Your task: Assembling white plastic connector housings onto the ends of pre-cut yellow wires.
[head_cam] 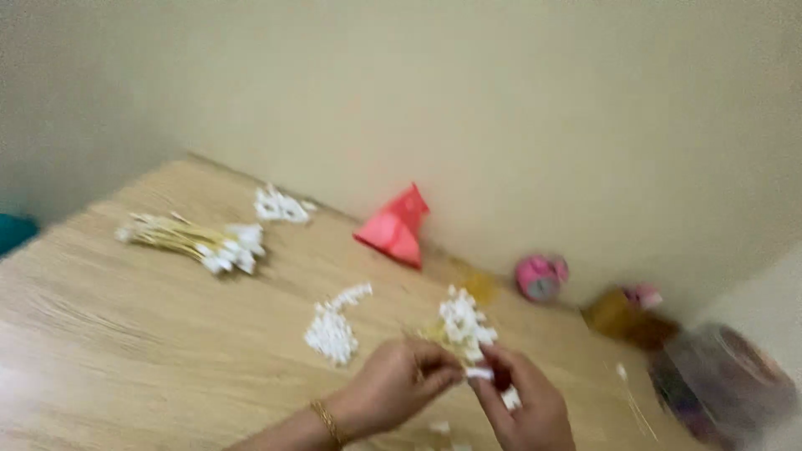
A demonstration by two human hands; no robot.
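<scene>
in the head view, the picture was blurred by motion. both hands met low over the wooden counter [100, 334]. the left hand [401, 386], with a gold bangle [327, 422] at the wrist, had its fingers curled and pinched on the stem end of a small bunch of white flowers [464, 324] on thin yellowish stalks. the right hand [525, 402] was just beside it, fingers closed on the lower part of the same bunch, with something small and red showing between its fingers; what that was could not be told. the bunch stood up just above the two hands, touching both.

just left of the left hand lay a loose heap of white buds [334, 327] on the counter. well beyond that, farther left and away from the hands, lay a bundle of yellow stalks with white tips [196, 240], and past it a smaller white cluster [280, 205] near the wall. beyond the hands, against the wall, sat a red folded paper shape [395, 227]. to the right of the hands were a pink round object [540, 277], a brownish object [620, 316] and a dark round container [718, 380], all too blurred to tell further.
</scene>
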